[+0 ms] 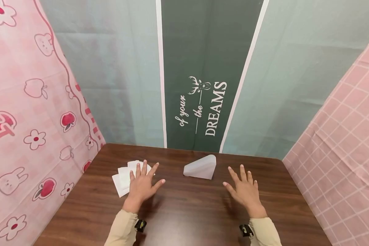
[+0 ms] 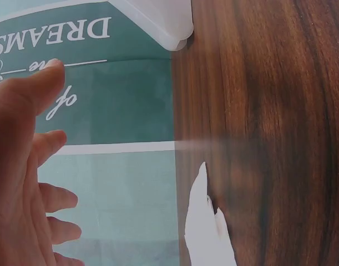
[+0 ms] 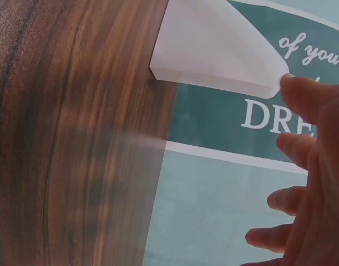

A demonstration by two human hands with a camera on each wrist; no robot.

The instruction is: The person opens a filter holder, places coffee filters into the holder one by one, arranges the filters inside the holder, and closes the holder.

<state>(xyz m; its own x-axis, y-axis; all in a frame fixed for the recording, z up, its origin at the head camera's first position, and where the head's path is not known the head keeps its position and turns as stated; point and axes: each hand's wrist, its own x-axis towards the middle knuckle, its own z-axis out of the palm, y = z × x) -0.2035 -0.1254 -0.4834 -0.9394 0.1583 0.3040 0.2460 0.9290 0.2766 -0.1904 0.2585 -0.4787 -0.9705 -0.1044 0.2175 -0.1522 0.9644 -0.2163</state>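
My left hand point(image 1: 141, 187) hovers with spread fingers in front of several overlapping sheets of white paper point(image 1: 120, 182), partly hiding them. These sheets point(image 2: 207, 238) show edge-on in the left wrist view. Between the two hands, toward the table's back, stands a white wedge-shaped object point(image 1: 201, 167) with a sloping top and a rounded upper corner; its exact kind cannot be told. Its smooth sloping side point(image 3: 213, 44) fills the top of the right wrist view. To its right my right hand point(image 1: 246, 193) is held with fingers spread, gripping nothing.
The brown wood-grain table point(image 1: 184, 212) has rounded back corners. A green hanging with white lettering point(image 1: 215, 109) rises behind it. Pink patterned cloth point(image 1: 37, 112) hangs at the left and pink checked cloth point(image 1: 344, 153) at the right. Each wrist wears a dark strap.
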